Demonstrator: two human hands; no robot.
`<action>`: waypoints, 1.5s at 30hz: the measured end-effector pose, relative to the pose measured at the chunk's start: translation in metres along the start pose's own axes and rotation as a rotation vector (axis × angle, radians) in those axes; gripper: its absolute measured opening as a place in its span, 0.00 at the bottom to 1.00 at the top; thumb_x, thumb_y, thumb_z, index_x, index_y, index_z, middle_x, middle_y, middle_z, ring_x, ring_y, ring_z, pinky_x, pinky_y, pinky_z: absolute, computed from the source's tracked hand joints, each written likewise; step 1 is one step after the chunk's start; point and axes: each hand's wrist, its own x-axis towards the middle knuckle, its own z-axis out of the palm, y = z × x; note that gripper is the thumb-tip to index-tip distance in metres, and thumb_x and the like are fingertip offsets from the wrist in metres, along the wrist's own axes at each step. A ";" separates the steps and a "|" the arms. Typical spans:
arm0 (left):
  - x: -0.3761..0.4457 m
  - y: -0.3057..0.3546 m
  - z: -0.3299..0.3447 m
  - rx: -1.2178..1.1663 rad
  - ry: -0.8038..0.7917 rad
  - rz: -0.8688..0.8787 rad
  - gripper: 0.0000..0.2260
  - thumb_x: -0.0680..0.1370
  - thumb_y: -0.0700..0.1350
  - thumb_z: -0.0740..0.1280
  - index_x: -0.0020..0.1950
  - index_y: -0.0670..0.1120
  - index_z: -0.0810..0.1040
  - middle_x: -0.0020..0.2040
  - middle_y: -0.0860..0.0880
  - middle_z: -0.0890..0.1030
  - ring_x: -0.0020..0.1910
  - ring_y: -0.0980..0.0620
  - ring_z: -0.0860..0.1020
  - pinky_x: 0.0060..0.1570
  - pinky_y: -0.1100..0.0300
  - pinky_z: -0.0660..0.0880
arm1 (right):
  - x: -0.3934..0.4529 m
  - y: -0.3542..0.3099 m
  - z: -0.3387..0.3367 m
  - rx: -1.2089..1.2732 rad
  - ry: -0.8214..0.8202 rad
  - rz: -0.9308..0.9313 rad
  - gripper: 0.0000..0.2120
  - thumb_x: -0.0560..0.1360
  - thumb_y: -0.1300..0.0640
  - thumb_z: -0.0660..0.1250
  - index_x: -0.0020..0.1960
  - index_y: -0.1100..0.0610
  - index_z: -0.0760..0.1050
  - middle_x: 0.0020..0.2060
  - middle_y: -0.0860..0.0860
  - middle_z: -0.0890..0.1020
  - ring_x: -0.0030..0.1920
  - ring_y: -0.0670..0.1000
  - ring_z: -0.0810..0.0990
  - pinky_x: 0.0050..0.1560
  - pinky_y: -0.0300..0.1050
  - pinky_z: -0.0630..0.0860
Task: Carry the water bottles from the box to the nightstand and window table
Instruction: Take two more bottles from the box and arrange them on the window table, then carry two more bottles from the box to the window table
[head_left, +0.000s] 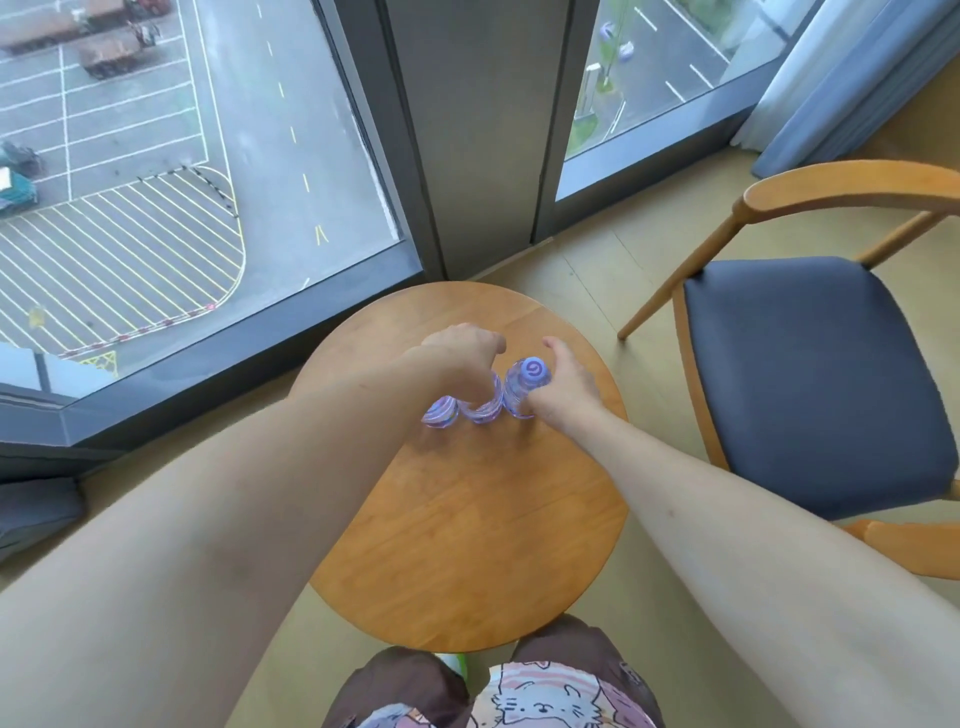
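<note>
On the round wooden table (467, 519) by the window (182, 156), three water bottles stand upright in a row, touching one another. The left hand (462, 345) reaches down over the left bottle (440, 413) and the middle bottle (485, 410), hiding their tops, while the right hand (563, 387) grips the right bottle (524, 387), whose purple cap shows. A wooden chair (810, 384) with a dark seat stands to the right of the table.

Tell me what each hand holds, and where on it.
Right hand grips the right bottle by its side. Left hand is over two bottles; its grip is hidden.
</note>
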 end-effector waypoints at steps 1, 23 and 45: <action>-0.008 -0.002 -0.008 0.011 0.035 0.006 0.34 0.72 0.40 0.71 0.78 0.50 0.68 0.66 0.46 0.76 0.61 0.44 0.76 0.43 0.56 0.72 | -0.008 -0.008 -0.005 -0.008 0.016 -0.011 0.42 0.70 0.58 0.74 0.80 0.47 0.60 0.69 0.54 0.75 0.69 0.57 0.72 0.66 0.48 0.72; -0.281 -0.060 -0.114 -0.243 0.825 -0.296 0.35 0.73 0.49 0.72 0.79 0.52 0.65 0.73 0.46 0.71 0.69 0.43 0.71 0.59 0.50 0.74 | -0.192 -0.222 -0.027 -0.307 0.093 -0.718 0.46 0.69 0.55 0.80 0.80 0.48 0.60 0.73 0.54 0.72 0.71 0.58 0.72 0.67 0.55 0.74; -0.680 0.024 0.219 -0.503 1.151 -1.505 0.29 0.76 0.54 0.69 0.75 0.51 0.66 0.72 0.45 0.69 0.70 0.42 0.67 0.64 0.44 0.72 | -0.557 -0.148 0.192 -0.760 -0.568 -1.601 0.45 0.69 0.54 0.78 0.80 0.47 0.58 0.69 0.54 0.73 0.67 0.57 0.73 0.61 0.54 0.77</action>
